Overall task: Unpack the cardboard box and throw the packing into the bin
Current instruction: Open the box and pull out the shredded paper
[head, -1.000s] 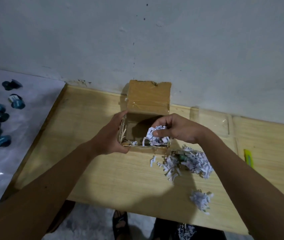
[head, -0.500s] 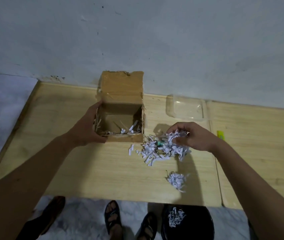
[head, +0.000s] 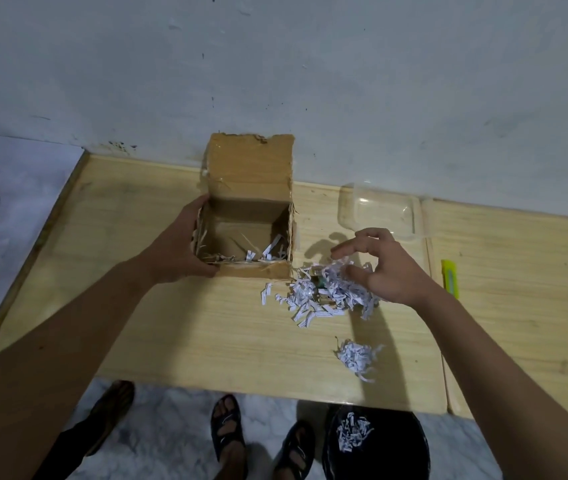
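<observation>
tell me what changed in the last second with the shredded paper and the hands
The right hand carried a clump of shredded paper out of the cardboard box, set it on the big pile to the box's right, and its fingers have now opened. The left hand still grips the box; the small pile is unchanged.

The cardboard box [head: 251, 237] is brown. The shredded paper [head: 327, 296] is white with dark print. The surface [head: 206, 334] is pale yellow wood grain. The bin [head: 396, 445] is black, the utility knife [head: 450, 278] yellow-green, the floor [head: 158, 441] grey-white marbled.

A plain home room: low wooden table [head: 206, 327] against a scuffed painted wall [head: 310, 81], marble-patterned floor [head: 171, 438].
</observation>
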A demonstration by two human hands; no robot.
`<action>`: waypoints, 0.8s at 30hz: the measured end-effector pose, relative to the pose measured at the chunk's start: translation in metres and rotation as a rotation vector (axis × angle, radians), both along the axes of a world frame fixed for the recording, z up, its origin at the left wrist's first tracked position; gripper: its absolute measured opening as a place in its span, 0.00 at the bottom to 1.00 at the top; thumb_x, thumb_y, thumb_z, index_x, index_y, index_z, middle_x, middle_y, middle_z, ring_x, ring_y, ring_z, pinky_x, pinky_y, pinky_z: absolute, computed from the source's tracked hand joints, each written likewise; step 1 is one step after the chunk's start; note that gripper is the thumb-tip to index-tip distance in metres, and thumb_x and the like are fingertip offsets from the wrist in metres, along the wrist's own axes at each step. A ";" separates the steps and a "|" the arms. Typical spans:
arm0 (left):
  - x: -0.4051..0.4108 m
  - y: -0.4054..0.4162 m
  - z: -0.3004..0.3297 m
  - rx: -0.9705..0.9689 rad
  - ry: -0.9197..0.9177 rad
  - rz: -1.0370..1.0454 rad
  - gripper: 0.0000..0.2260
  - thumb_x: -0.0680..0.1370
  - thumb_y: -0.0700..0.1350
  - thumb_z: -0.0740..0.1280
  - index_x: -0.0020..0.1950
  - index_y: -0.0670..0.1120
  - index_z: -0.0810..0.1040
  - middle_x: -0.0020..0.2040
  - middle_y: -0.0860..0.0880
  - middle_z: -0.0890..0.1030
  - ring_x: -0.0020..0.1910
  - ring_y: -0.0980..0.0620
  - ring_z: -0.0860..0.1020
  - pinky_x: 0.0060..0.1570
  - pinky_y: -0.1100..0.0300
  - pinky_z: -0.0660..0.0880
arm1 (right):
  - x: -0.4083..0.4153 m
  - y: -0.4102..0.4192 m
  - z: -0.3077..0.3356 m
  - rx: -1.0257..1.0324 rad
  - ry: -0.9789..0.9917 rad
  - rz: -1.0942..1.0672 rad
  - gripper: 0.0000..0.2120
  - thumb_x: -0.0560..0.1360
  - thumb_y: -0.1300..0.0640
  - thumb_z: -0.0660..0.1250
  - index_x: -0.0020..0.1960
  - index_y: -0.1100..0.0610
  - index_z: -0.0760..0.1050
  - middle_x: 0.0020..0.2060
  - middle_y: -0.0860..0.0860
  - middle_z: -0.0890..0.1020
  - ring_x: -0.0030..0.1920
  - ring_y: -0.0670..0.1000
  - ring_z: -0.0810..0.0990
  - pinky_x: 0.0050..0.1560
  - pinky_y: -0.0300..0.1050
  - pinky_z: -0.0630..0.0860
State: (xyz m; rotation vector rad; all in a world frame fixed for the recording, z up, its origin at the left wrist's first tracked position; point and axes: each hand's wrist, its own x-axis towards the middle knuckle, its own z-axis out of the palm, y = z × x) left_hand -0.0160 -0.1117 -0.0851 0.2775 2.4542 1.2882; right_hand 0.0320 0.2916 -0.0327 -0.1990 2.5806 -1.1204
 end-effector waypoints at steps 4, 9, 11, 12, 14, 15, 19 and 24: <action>0.000 -0.001 0.002 0.009 0.001 0.005 0.63 0.61 0.37 0.86 0.86 0.57 0.51 0.79 0.50 0.66 0.73 0.46 0.74 0.68 0.49 0.77 | -0.015 -0.038 0.015 -0.153 0.066 0.046 0.14 0.76 0.60 0.73 0.57 0.44 0.84 0.60 0.42 0.83 0.67 0.46 0.76 0.70 0.54 0.73; 0.002 -0.002 0.003 0.045 0.011 0.010 0.61 0.60 0.42 0.85 0.84 0.59 0.53 0.75 0.51 0.72 0.71 0.51 0.76 0.61 0.62 0.79 | -0.043 -0.112 0.026 -0.221 -0.071 0.192 0.13 0.78 0.56 0.73 0.62 0.48 0.83 0.54 0.45 0.84 0.54 0.47 0.83 0.56 0.37 0.78; 0.004 -0.002 0.005 0.062 0.010 0.019 0.60 0.59 0.42 0.85 0.82 0.63 0.55 0.74 0.53 0.73 0.71 0.54 0.76 0.62 0.61 0.80 | -0.056 -0.137 0.024 -0.147 -0.148 0.254 0.14 0.79 0.52 0.72 0.64 0.47 0.81 0.55 0.45 0.83 0.52 0.46 0.83 0.54 0.39 0.78; 0.005 -0.002 0.006 0.065 0.009 0.026 0.60 0.59 0.42 0.85 0.82 0.65 0.56 0.74 0.54 0.73 0.71 0.55 0.76 0.65 0.56 0.80 | -0.062 -0.147 0.023 -0.107 -0.185 0.283 0.14 0.80 0.51 0.71 0.66 0.46 0.80 0.57 0.45 0.82 0.52 0.46 0.82 0.55 0.41 0.77; 0.006 -0.002 0.007 0.046 0.017 0.040 0.60 0.58 0.45 0.86 0.82 0.66 0.56 0.75 0.57 0.73 0.72 0.55 0.76 0.68 0.48 0.78 | -0.073 -0.163 0.019 0.020 -0.234 0.345 0.15 0.81 0.48 0.68 0.68 0.46 0.78 0.60 0.45 0.80 0.55 0.47 0.79 0.59 0.44 0.75; 0.007 -0.002 0.008 0.032 0.026 0.038 0.61 0.58 0.45 0.86 0.83 0.65 0.56 0.76 0.58 0.72 0.73 0.54 0.76 0.69 0.45 0.78 | -0.077 -0.170 0.015 0.111 -0.247 0.376 0.15 0.82 0.48 0.67 0.68 0.47 0.78 0.61 0.46 0.80 0.58 0.49 0.78 0.60 0.45 0.74; 0.007 -0.005 0.006 -0.014 0.096 -0.002 0.61 0.60 0.47 0.86 0.85 0.59 0.54 0.79 0.55 0.68 0.76 0.51 0.73 0.71 0.42 0.76 | -0.088 -0.192 -0.006 0.389 -0.328 0.470 0.18 0.81 0.48 0.63 0.67 0.52 0.79 0.63 0.53 0.81 0.61 0.58 0.79 0.65 0.54 0.77; 0.007 -0.008 0.001 -0.021 0.172 -0.021 0.60 0.61 0.47 0.87 0.85 0.53 0.55 0.80 0.53 0.66 0.78 0.49 0.71 0.72 0.42 0.75 | -0.099 -0.191 -0.016 0.344 -0.408 0.485 0.16 0.79 0.51 0.66 0.65 0.44 0.80 0.63 0.47 0.81 0.60 0.54 0.79 0.65 0.52 0.78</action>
